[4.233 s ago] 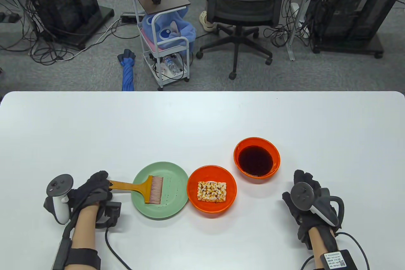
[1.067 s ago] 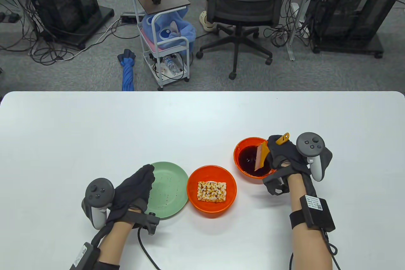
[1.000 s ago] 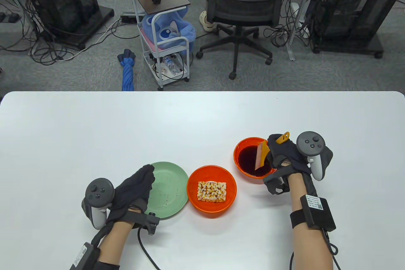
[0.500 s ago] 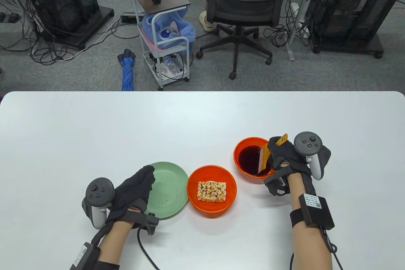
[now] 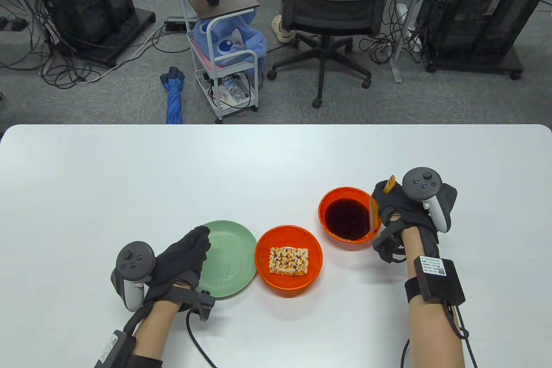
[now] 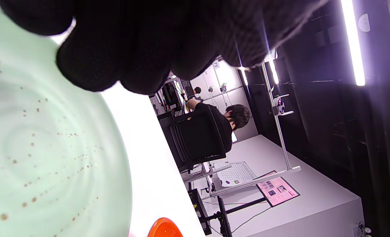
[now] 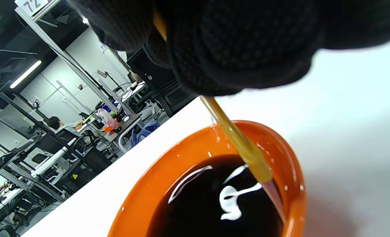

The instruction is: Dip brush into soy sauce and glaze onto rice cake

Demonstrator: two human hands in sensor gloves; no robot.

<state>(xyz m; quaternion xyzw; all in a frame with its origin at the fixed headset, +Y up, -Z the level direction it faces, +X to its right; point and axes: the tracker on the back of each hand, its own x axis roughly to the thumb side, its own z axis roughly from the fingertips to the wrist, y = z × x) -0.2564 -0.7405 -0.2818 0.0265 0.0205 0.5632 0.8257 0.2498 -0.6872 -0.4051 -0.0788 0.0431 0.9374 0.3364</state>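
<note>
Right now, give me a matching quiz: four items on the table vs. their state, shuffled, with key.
Items:
1. brush
2. rice cake
3. green plate
4. right hand

States:
A. under the left hand fingertips at its near-left edge
B. bristles at the inner wall of the soy sauce bowl
C. grips a handle
D. lies in an orange bowl

Pairs: 1-B, 2-D, 3-A, 4-C

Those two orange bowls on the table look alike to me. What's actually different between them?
The far bowl holds dark soy sauce; the near bowl holds a rice cake. The far bowl has a brush dipped at its right rim, gripped by the right hand; nothing touches the near bowl. The near bowl sits beside the green plate; the far bowl stands apart. Both are round and orange.
</note>
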